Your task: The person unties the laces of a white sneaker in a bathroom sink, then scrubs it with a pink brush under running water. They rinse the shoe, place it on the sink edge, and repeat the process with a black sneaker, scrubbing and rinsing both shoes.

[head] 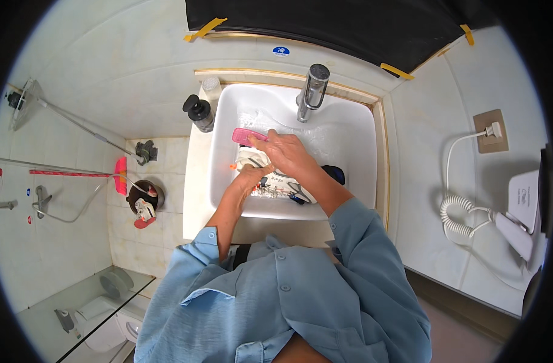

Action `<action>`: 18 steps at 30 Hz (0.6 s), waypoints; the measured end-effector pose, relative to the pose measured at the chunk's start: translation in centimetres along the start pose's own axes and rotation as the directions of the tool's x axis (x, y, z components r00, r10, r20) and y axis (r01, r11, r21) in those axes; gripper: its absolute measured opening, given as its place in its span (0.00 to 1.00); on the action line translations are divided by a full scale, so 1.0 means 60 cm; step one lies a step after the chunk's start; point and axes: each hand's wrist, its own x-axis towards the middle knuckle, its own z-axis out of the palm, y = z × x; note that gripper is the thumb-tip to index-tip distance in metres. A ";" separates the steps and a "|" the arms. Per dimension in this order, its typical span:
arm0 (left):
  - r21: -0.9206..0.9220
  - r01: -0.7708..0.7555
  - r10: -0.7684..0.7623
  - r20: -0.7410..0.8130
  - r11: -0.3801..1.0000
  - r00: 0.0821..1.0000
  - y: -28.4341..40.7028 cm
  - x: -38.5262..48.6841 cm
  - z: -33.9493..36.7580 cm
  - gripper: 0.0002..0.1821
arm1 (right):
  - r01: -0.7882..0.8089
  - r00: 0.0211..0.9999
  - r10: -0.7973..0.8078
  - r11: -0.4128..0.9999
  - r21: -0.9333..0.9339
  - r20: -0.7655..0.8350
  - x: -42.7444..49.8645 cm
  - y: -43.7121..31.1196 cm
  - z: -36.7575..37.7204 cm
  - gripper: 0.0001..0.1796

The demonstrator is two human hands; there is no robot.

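A white ceramic washbasin (358, 149) lies before me with some water in it. My left hand (250, 178) grips a white shoe (283, 183) with dark and orange parts, which lies low in the basin. In my right hand (283, 149) is a pink plastic brush (244, 136), held over the far left end of the shoe; its underside is hidden. A dark blue and black item (334, 174) shows beyond my right forearm, partly covered by it. The chrome faucet (312, 93) stands at the basin's back edge.
A black pump bottle (199, 113) and a clear container (211, 87) stand left of the basin. On the floor at the left, a bucket (160, 195) holds another shoe (144, 210). A hair dryer (514, 236) with a coiled cord hangs on the right wall.
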 end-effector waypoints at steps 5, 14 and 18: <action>-0.098 -0.022 0.027 0.047 0.995 0.999 -0.013 0.026 -0.013 0.43 | -0.050 0.991 0.055 0.998 -0.039 0.123 -0.113 0.026 -0.051 0.24; 0.046 -0.075 0.070 0.094 0.996 0.993 0.004 0.000 0.001 0.46 | 0.055 0.997 -0.059 0.993 -0.107 -0.040 -0.011 0.004 0.009 0.24; 0.019 -0.092 0.089 0.092 0.996 0.992 0.015 -0.014 0.006 0.48 | -0.095 0.989 0.100 0.994 -0.059 0.107 0.036 0.023 0.021 0.21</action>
